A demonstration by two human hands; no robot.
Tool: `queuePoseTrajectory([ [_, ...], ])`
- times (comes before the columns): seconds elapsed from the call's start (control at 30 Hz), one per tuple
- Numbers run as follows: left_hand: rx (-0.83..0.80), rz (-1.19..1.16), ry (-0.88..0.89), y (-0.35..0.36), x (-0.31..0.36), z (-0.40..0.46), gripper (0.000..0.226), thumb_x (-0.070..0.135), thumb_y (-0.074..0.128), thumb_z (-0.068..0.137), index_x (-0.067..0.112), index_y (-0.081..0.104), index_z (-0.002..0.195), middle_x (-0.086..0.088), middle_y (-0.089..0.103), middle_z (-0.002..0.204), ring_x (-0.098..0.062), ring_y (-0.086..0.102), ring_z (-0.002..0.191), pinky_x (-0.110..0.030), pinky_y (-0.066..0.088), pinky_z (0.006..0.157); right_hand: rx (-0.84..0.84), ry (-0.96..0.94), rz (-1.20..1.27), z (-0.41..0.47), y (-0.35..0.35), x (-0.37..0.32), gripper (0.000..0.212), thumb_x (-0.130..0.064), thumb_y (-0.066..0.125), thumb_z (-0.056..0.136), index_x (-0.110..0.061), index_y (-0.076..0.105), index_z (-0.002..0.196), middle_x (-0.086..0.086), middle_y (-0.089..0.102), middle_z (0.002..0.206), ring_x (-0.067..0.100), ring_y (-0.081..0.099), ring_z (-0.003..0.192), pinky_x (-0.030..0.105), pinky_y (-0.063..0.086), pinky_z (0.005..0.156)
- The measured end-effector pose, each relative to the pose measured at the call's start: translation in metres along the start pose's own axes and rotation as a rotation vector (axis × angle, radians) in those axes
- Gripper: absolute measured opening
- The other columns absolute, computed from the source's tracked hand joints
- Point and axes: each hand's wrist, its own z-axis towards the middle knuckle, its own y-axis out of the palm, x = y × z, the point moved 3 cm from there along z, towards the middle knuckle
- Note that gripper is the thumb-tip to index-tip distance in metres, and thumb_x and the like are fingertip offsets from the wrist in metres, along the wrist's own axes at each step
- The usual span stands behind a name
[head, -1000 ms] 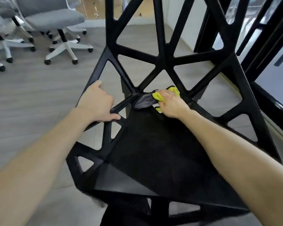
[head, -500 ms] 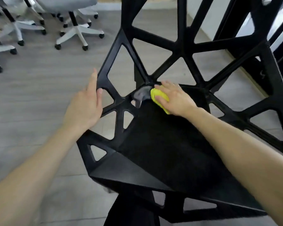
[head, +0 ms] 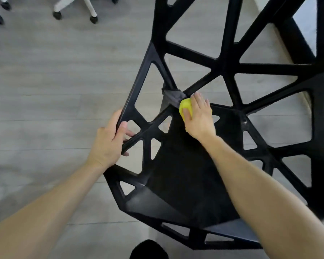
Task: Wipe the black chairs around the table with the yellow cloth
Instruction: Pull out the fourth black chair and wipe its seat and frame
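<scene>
Your left hand (head: 108, 144) has shifted from resting flat on the side strut to curling its fingers around it, bracing the black chair (head: 185, 176) while your right hand (head: 199, 116) presses the bunched yellow cloth (head: 184, 107) into the seat's rear corner.

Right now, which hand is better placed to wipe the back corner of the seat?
Right hand: it presses the yellow cloth there already. The left hand grips the black chair frame.
</scene>
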Motion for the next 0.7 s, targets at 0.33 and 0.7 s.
queuePoseTrajectory([
  [0.33,-0.053,0.145,-0.062,0.001,-0.004,-0.002,0.011,0.041,0.035,0.117,0.035,0.044,0.113,-0.003,0.074,0.083,-0.025,0.073,0.057,-0.044,0.061,0.046,-0.328,-0.531,0.071,-0.119,-0.015,-0.029,0.054,-0.025,0.053,0.109,-0.015,0.044,0.162,0.007,0.029,0.174,0.023,0.018,0.164,0.052,0.018,0.132],
  [0.7,0.006,0.26,-0.046,0.001,-0.003,-0.005,0.016,0.052,0.029,0.113,0.054,0.041,0.102,-0.001,0.072,0.075,-0.018,0.071,0.046,-0.041,0.059,0.044,-0.427,-0.534,0.044,-0.201,-0.042,-0.046,0.055,-0.025,0.053,0.109,-0.022,0.042,0.163,0.003,0.029,0.174,0.023,0.017,0.164,0.05,0.017,0.132],
])
